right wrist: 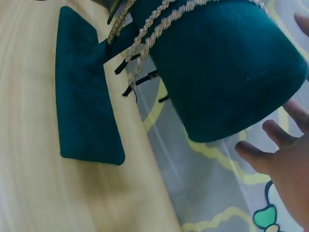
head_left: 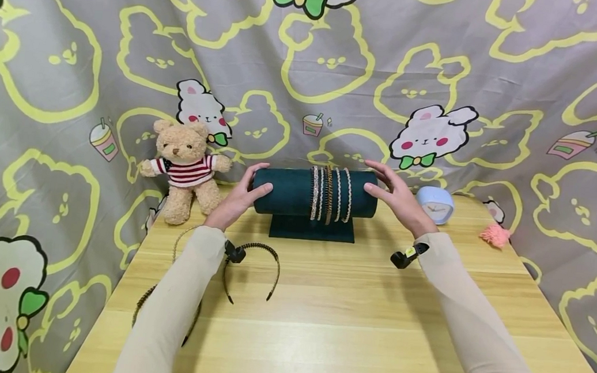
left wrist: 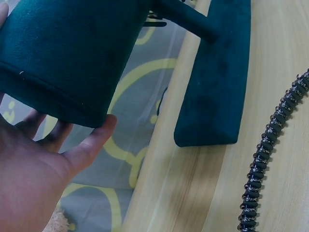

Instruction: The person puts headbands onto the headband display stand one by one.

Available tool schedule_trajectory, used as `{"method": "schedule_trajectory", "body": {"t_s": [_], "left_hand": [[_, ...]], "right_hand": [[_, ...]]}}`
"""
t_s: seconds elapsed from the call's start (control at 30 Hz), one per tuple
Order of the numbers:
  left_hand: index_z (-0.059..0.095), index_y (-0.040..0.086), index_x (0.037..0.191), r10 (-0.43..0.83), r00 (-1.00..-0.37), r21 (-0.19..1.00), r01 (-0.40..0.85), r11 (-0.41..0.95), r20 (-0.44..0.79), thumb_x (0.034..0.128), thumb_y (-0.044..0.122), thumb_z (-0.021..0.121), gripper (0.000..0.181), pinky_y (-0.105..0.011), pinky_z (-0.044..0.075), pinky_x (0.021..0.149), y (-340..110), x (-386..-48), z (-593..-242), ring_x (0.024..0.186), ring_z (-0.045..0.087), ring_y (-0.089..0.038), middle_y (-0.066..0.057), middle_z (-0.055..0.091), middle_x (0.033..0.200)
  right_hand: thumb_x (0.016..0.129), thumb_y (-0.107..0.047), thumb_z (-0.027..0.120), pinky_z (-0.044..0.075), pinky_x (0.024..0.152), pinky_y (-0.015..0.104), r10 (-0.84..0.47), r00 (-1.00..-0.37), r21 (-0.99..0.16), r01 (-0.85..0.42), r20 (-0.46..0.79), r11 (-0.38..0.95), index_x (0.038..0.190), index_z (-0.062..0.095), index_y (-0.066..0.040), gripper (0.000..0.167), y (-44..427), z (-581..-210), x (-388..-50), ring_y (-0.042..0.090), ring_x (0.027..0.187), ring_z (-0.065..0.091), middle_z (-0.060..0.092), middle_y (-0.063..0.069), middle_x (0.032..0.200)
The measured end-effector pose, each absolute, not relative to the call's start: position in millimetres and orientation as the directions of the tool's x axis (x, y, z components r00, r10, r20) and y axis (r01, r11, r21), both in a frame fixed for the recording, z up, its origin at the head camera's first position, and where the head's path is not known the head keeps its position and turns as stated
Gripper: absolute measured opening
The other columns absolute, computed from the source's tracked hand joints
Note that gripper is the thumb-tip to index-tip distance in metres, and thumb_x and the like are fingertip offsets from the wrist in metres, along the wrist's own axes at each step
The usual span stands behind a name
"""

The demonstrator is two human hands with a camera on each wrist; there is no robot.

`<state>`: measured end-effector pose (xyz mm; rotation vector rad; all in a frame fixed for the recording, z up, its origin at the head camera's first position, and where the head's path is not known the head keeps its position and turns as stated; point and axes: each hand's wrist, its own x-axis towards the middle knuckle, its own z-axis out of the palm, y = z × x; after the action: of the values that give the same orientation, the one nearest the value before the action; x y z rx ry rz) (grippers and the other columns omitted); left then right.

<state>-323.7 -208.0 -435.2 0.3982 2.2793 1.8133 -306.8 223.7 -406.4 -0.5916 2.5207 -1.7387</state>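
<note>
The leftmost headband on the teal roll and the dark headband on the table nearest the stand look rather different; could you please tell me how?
Colour: the leftmost headband is pale and sparkly, while the dark headband is blackish with coil-like ridges. Pose: the leftmost headband arches over the teal roll, while the dark headband lies on the table. Both are slim, curved bands.
</note>
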Motion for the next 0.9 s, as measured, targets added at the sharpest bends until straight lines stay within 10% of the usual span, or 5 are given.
{"method": "schedule_trajectory", "body": {"t_s": [0.37,0.6,0.9], "left_hand": [[0.031,0.046,0.165,0.334,-0.942,0.975,0.079,0.208,0.005,0.1053,0.054,0.068,0.071,-0.072,0.031,0.126,-207.4,-323.6,-434.4,0.161,0.030,-0.040,-0.002,0.011,0.182],[0.034,0.050,0.162,0.329,-0.944,0.976,0.074,0.206,0.002,0.1047,0.055,0.069,0.067,-0.073,0.029,0.127,-206.8,-325.3,-436.7,0.167,0.018,-0.036,0.002,0.002,0.184],[0.034,0.048,0.163,0.335,-0.942,0.976,0.078,0.203,0.005,0.1061,0.052,0.068,0.067,-0.073,0.030,0.126,-206.4,-324.2,-434.2,0.164,0.024,-0.038,-0.003,0.009,0.182]], "right_hand": [[0.112,-0.027,0.062,0.023,0.134,0.056,-0.353,-0.924,-0.973,-0.196,0.144,0.118,0.168,0.036,-0.016,0.063,222.9,-418.9,-317.2,0.029,0.166,0.020,0.027,0.002,0.178],[0.113,-0.025,0.061,0.054,0.105,0.024,-0.387,-0.916,-0.989,-0.140,0.107,0.056,0.166,0.038,-0.022,0.057,220.9,-426.2,-320.1,0.029,0.146,0.043,0.034,0.010,0.168],[0.114,-0.025,0.060,0.058,0.101,0.025,-0.391,-0.914,-0.991,-0.127,0.105,0.032,0.162,0.042,-0.026,0.052,220.8,-429.6,-321.8,0.028,0.141,0.047,0.036,0.009,0.165]]}}
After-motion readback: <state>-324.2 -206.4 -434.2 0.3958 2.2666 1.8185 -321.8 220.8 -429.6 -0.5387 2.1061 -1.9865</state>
